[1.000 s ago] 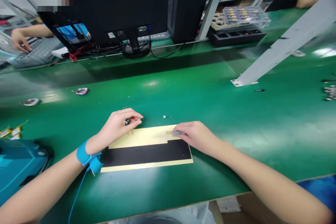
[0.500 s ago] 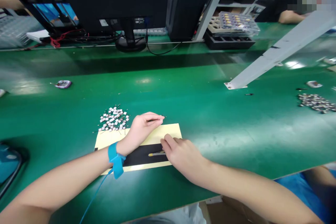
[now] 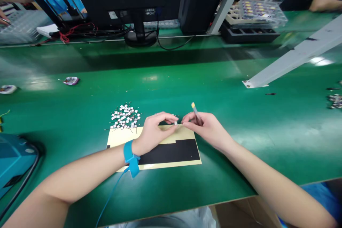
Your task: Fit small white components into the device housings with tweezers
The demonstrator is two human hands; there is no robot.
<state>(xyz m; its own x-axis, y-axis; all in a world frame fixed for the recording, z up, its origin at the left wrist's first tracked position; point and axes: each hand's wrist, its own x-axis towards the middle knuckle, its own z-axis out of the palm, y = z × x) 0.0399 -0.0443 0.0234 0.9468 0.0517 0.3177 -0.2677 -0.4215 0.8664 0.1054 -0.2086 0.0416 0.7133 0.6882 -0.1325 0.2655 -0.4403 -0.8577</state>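
The left hand (image 3: 155, 131) and right hand (image 3: 205, 127) come together just above the far edge of a cream-and-black sheet (image 3: 168, 151), close but not joined. The left fingers (image 3: 167, 117) pinch a small white component (image 3: 175, 123). The right hand clamps a pair of tweezers (image 3: 196, 113), its yellow-tipped end sticking up past the knuckles, and its fingers sit just beside the component. Past the sheet's far left corner, a loose heap of small wired white components (image 3: 124, 117) reaches the sheet's edge. A blue wrist strap (image 3: 130, 156) circles the left wrist, its cord (image 3: 109, 196) running over the worktop (image 3: 229, 185) toward the near edge. Right of the sheet, the green worktop stretches a long way to a scatter of parts (image 3: 335, 101), while a teal machine (image 3: 13, 160) sits well left of it.
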